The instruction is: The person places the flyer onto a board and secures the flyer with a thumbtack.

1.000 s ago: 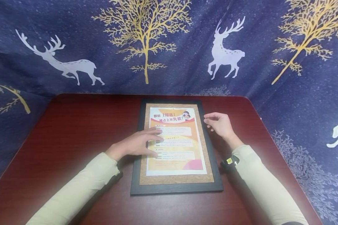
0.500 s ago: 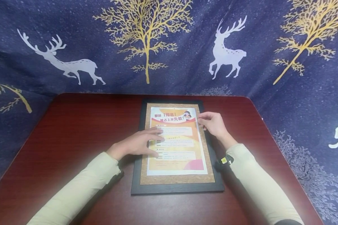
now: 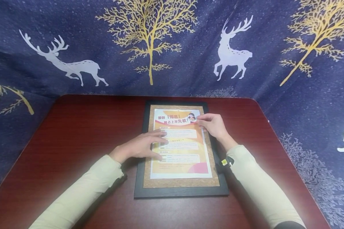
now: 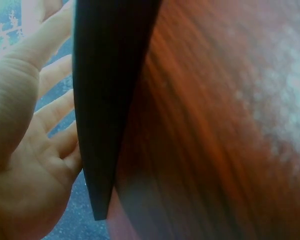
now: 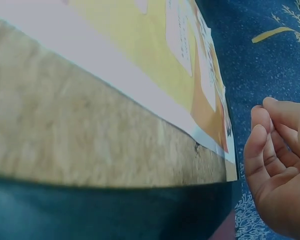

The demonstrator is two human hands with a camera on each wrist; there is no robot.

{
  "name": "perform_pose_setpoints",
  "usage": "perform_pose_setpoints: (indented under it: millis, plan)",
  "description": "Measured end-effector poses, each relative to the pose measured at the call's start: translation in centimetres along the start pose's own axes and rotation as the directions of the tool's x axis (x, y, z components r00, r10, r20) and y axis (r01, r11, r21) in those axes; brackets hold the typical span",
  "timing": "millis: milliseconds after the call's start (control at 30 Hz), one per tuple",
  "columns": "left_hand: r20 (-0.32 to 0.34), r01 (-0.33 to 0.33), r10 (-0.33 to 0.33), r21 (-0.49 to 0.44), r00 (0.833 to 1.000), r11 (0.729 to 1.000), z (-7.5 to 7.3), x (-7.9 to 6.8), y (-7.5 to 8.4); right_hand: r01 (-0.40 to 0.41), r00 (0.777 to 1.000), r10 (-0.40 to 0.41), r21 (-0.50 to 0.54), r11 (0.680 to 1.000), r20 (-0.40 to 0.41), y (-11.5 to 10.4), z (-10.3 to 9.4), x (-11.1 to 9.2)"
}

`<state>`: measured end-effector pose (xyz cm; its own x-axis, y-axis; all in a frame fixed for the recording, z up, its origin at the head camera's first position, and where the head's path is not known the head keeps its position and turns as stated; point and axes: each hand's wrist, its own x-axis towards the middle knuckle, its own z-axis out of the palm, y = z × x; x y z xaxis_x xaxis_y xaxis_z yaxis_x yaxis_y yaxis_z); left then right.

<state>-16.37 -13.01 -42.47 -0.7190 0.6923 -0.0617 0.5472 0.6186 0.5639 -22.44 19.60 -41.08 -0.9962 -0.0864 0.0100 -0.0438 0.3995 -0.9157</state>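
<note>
across the corkboard (image 3: 180, 183) lies the poster (image 3: 172, 168), left hand (image 3: 144, 144) at the board's left, fingers apart; right hand (image 3: 215, 124) toward its upper right, fingertips together, grip unclear; sideways pressure could skew the poster.

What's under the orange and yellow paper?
You can see cork board sticking out past the edges of the paper, inside a black frame. Whatever is right under the middle is covered by the paper, so it can't be seen.
</note>
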Motion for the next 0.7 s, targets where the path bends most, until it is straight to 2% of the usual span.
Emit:
perform_pose_setpoints:
  millis: [200,433,700]
  plan:
    - [-0.002,-0.011,0.011,0.006,1.000,1.000,-0.1,0.0,0.0,-0.004,1.000,0.004,-0.019,1.000,-0.007,-0.7,0.6,0.3]
    - [-0.001,-0.019,0.019,0.017,1.000,1.000,-0.2,-0.1,0.1,-0.027,0.999,0.025,0.069,0.997,0.025,-0.1,1.3,1.4]
    - [0.002,-0.011,0.011,0.018,1.000,1.000,-0.2,-0.1,0.1,-0.033,0.999,0.029,0.113,0.993,0.039,0.0,2.2,2.3]
